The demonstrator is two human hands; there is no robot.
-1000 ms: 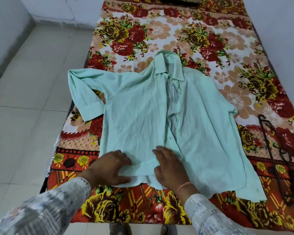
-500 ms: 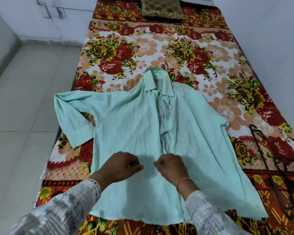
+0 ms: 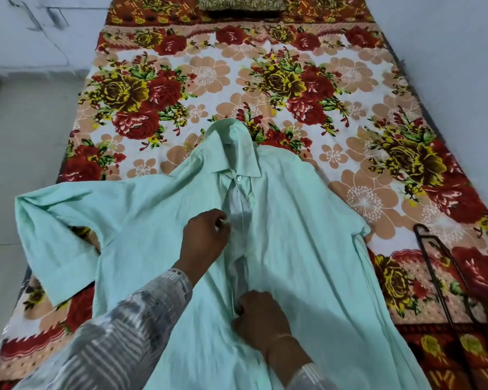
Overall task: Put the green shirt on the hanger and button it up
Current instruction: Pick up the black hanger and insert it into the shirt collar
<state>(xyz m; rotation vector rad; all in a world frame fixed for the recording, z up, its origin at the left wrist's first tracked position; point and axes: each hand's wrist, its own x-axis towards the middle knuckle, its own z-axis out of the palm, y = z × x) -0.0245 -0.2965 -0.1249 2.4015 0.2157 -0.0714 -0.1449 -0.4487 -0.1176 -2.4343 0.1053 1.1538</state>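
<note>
The pale green shirt [image 3: 307, 249] lies front up on the flowered bed, collar pointing away from me, its front slightly parted below one fastened white button near the collar. My left hand [image 3: 206, 237] pinches the left front edge at chest height. My right hand [image 3: 261, 316] grips the front edge lower down, near the middle. A dark metal hanger [image 3: 445, 277] lies on the bed to the right of the shirt, apart from it.
The bed sheet [image 3: 293, 80] with red and yellow roses covers the bed; a brown patterned pillow [image 3: 240, 4] sits at its far end. Tiled floor [image 3: 20, 164] runs along the left. A pale wall stands close on the right.
Both hands have moved up the shirt front from the hem. The left hand now sits higher at chest level while the right stays lower on the opening.
</note>
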